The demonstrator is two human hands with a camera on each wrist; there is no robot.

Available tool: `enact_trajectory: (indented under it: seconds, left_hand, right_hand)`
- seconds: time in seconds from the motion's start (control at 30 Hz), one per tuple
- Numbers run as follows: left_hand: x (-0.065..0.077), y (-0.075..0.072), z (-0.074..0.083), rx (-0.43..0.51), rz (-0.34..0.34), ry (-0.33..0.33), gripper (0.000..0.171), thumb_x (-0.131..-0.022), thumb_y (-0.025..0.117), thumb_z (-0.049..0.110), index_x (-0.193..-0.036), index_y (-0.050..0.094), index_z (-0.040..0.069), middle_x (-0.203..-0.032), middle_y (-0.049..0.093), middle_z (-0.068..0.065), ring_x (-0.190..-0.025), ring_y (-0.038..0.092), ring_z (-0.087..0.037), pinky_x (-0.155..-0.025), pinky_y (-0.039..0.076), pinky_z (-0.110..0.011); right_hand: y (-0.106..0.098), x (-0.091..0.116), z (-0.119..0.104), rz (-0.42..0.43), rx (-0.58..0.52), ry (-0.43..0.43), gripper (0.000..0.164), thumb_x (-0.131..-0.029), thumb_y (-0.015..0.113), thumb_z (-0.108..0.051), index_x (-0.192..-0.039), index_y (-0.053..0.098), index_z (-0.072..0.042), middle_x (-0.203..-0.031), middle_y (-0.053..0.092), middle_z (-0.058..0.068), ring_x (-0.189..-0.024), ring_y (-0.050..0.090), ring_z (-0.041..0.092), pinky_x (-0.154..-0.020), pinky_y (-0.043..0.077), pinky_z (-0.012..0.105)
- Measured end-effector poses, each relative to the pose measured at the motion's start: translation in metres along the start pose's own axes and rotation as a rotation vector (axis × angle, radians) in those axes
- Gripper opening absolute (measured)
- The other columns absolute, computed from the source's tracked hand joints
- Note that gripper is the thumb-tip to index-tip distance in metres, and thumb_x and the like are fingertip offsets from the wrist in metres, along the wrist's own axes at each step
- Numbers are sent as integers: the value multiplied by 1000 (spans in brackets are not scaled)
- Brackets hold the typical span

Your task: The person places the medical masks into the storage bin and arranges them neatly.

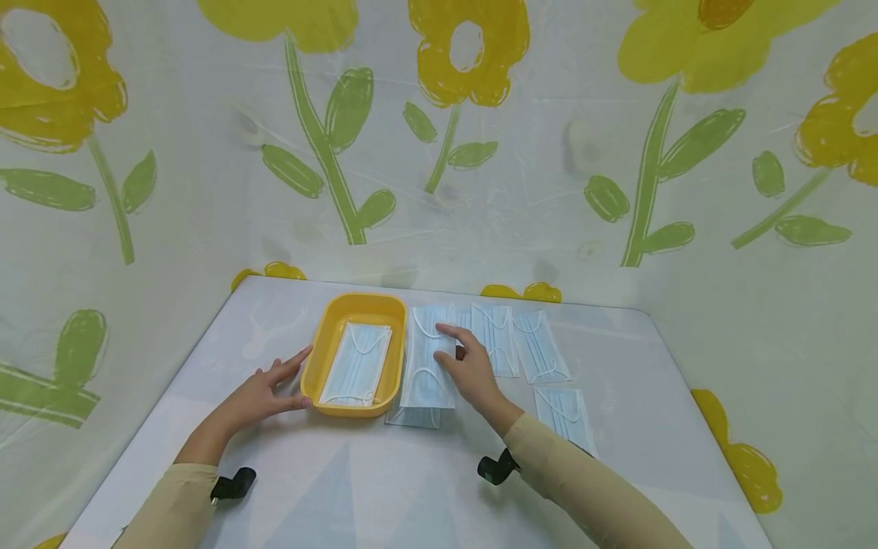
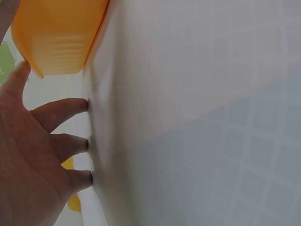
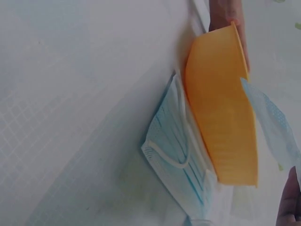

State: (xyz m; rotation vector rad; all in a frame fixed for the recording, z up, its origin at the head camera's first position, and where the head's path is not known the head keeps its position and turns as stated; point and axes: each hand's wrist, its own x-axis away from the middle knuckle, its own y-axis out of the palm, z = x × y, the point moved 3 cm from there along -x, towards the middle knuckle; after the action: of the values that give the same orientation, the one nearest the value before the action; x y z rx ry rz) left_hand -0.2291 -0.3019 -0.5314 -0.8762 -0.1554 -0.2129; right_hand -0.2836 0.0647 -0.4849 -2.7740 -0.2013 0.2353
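Observation:
A yellow tray [image 1: 309, 379] stands on the table with a light-blue face mask [image 1: 357, 362] lying in it. My left hand [image 1: 274, 389] touches the tray's left side with thumb and index finger spread; in the left wrist view its other fingers [image 2: 70, 143] rest against the tabletop. Just right of the tray, my right hand [image 1: 473, 374] pinches another face mask [image 1: 427, 374] by its right edge. That mask hangs above the table, seen edge-on in the right wrist view as a pale sheet [image 3: 273, 117]. Beneath it lies a further mask [image 3: 174, 146], mostly hidden from above.
Right of the held mask, several face masks lie flat, among them one upright mask [image 1: 504, 358], a tilted one [image 1: 542, 347] and a nearer one [image 1: 565, 415] partly behind the right forearm. A flower-printed curtain [image 1: 494, 236] rises behind the table [image 1: 384, 488].

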Motion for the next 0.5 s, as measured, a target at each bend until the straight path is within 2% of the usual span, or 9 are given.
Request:
enact_trajectory:
  seconds: [0.27, 0.5]
  left_hand:
    - [1, 0, -1, 2, -5, 0, 103, -82, 76, 60, -163, 19, 32, -166, 23, -18, -147, 5, -61, -103, 8, -87]
    - [1, -1, -1, -8, -6, 16, 102, -82, 76, 60, -163, 20, 33, -166, 23, -18, -146, 5, -62, -103, 8, -87]
  right_hand:
    - [4, -5, -10, -13, -16, -1, 47, -94, 71, -6, -139, 62, -18, -145, 55, 3, -98, 56, 19, -78, 49, 21]
    - [5, -10, -12, -18, -53, -24, 47, -94, 70, -4, -139, 62, -16, -146, 55, 5, -105, 62, 21, -90, 55, 28]
